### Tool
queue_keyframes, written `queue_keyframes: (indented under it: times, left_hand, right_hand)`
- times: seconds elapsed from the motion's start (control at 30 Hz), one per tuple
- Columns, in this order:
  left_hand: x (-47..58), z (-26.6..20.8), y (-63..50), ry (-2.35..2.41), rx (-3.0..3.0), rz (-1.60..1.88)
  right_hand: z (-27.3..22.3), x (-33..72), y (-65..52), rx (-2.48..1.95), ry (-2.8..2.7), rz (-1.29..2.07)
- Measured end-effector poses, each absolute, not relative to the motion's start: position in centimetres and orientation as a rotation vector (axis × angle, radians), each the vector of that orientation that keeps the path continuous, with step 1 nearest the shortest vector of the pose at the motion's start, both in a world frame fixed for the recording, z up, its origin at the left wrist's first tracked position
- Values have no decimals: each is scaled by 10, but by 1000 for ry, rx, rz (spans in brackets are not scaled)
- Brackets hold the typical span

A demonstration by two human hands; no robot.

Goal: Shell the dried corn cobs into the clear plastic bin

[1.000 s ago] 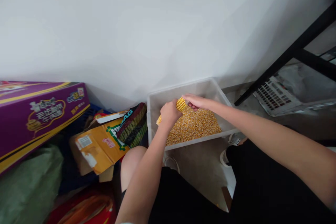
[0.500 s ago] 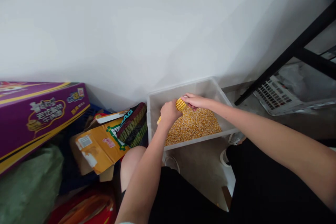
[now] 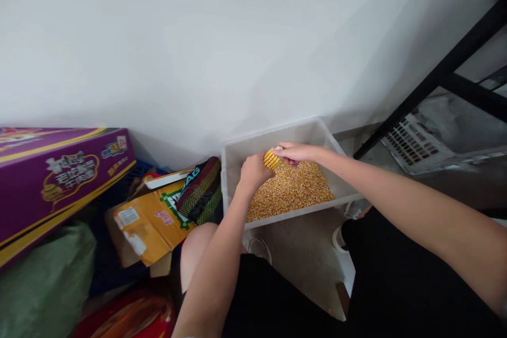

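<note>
A yellow corn cob (image 3: 271,159) is held above a translucent plastic bin (image 3: 233,150). My left hand (image 3: 254,170) wraps round the cob's left part and hides much of it. At the cob's other end, my right hand (image 3: 293,153) is closed, its thumb pressed against the pale, partly bare tip. Whether the right fingers also grip a small tool cannot be made out. Below both hands, loose corn kernels (image 3: 293,190) cover the bin's floor in a thick heap.
Left of the bin lie a mesh bag (image 3: 202,190), a torn orange carton (image 3: 154,222) and a large purple box (image 3: 67,179). A green sack (image 3: 47,280) is at lower left. On the right stand a black metal frame (image 3: 420,90) and a white basket (image 3: 412,142).
The cob has turned slightly or shifted a little left in my hands, and its pale tip shows more. Both hands stay on it over the bin.
</note>
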State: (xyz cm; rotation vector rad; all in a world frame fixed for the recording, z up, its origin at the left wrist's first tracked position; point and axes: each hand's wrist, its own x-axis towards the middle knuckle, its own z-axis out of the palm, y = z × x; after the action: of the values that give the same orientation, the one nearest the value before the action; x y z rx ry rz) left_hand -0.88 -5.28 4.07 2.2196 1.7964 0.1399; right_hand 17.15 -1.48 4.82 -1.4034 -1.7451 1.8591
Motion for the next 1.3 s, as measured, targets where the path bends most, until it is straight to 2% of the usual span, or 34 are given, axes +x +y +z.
queue_keyframes:
  times: [0.17, 0.37, 0.77, 1.13, 1.3]
  left_hand:
    - [-9, 42, -52, 1795, 2237, 158]
    - [-7, 52, -51, 1745, 2238, 132]
    - [25, 91, -75, 1938, 2152, 145]
    - [36, 141, -86, 1789, 2164, 76]
    - [40, 141, -80, 1732, 2278, 98]
  right_hand:
    - [45, 172, -15, -1431, -1729, 1860]
    - [46, 179, -17, -1414, -1879, 1673]
    - [74, 192, -37, -1310, -1830, 1599]
    - [104, 215, -48, -1168, -1671, 1830]
    - [96, 222, -43, -1144, -1659, 1828]
